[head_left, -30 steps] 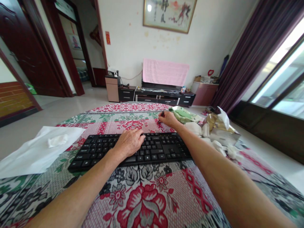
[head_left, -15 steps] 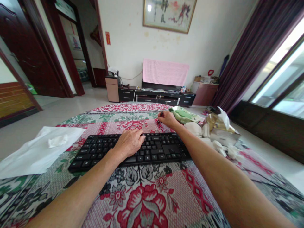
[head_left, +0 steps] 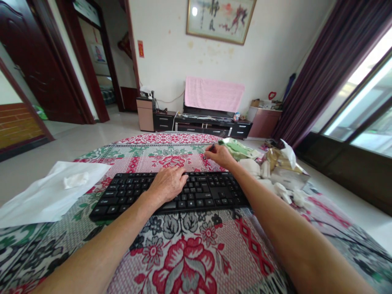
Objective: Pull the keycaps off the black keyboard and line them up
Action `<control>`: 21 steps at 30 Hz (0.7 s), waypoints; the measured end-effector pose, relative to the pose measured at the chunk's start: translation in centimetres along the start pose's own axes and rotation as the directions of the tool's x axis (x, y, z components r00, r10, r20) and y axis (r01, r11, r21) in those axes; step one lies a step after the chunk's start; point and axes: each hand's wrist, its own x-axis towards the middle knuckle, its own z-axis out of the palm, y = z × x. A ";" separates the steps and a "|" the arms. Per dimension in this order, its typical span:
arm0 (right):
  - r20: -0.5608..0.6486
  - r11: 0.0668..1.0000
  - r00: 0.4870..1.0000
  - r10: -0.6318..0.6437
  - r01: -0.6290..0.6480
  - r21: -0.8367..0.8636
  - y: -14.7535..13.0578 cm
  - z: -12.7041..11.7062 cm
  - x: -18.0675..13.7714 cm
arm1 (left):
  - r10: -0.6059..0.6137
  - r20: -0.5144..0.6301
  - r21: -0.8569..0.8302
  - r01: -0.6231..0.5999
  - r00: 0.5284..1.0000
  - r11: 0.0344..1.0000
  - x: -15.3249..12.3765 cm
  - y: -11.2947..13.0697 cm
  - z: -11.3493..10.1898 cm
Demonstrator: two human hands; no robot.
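Observation:
A black keyboard [head_left: 196, 192] lies across a table covered with a floral cloth [head_left: 183, 261]. My left hand [head_left: 168, 183] rests palm down on the keys near the keyboard's middle, fingers curled loosely. My right hand [head_left: 219, 155] is beyond the keyboard's far edge, fingers pinched on a small dark thin object [head_left: 211, 147] that I cannot name, held just above the cloth.
A white sheet [head_left: 45, 196] with a crumpled tissue [head_left: 76, 179] lies at the left. A green packet [head_left: 239, 149], gold wrapping [head_left: 277, 159] and white crumpled pieces [head_left: 281, 190] pile up at the right. A TV stand with a pink cloth [head_left: 213, 94] stands by the far wall.
My right hand has shifted slightly, still pinching the dark object. My left hand stays on the keyboard. The camera has tilted a little.

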 end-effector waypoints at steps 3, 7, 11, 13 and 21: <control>0.137 0.978 0.990 0.023 -0.051 0.204 -1.9 -0.2 -1.7 | 0.005 -0.001 0.004 -0.005 1.000 1.000 0.0 0.0 0.0; 0.233 0.969 0.973 -0.003 -0.055 0.242 -3.7 -0.8 -3.3 | 0.003 0.004 0.005 -0.003 1.000 1.000 0.0 0.0 -0.1; 0.268 0.982 0.963 -0.037 -0.015 0.189 -4.1 -1.5 -4.1 | -0.005 0.010 0.012 0.005 1.000 1.000 0.0 0.0 -0.2; 0.288 0.988 0.956 -0.046 0.001 0.156 -3.9 -1.6 -4.3 | -0.003 0.016 0.009 0.003 1.000 1.000 0.0 0.0 -0.2; 0.293 0.991 0.947 -0.132 0.127 0.036 -4.1 -1.3 -5.1 | -0.006 0.012 0.004 0.006 1.000 1.000 0.0 0.0 -0.1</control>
